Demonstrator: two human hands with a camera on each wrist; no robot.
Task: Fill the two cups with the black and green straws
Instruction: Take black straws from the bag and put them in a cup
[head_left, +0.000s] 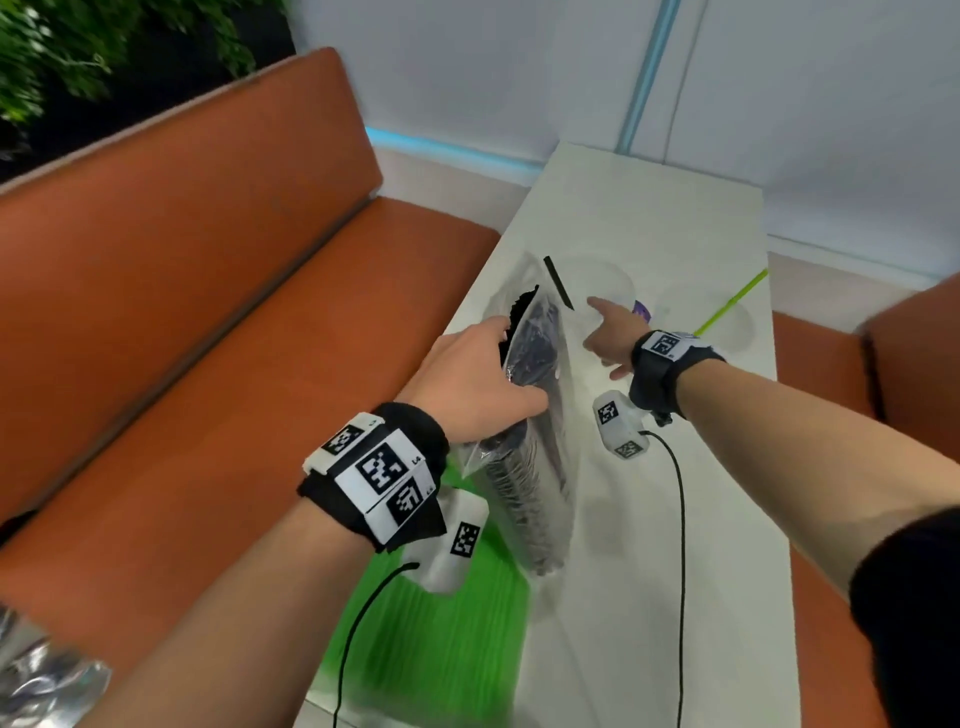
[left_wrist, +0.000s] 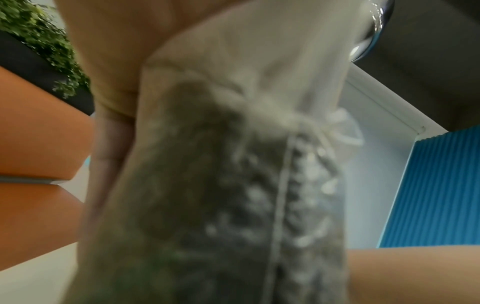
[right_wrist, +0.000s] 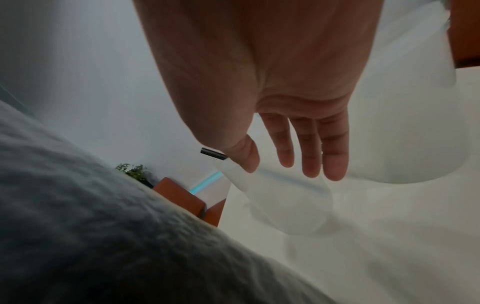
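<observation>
- little of the task is judged done: one black straw (head_left: 558, 282) is seen leaning in the near clear cup (head_left: 597, 291), and one green straw (head_left: 730, 300) is seen slanting in the far clear cup (head_left: 724, 322).
- the bulk is judged left: a clear bag of black straws (head_left: 530, 415) is lying on the white table (head_left: 649, 519), and a green bundle of straws (head_left: 441, 613) is seen at the table's near edge, partly under the left wrist.
- the left hand (head_left: 478, 374) is curled round the bag near its open mouth; the bag is gripped by it.
- the right hand (head_left: 610, 332) is held with fingers straight and loosely spread, and nothing is held in it; it is placed beside the near cup, close to the black straw.
- the two cups are hard to make out against the pale table; only faint rims are shown.
- the left wrist view is filled by the blurred bag, so the fingers cannot be read there.
- whether more straws are hidden in either cup cannot be told.
- a small purple thing (head_left: 642, 312) beyond the right hand cannot be identified.
</observation>
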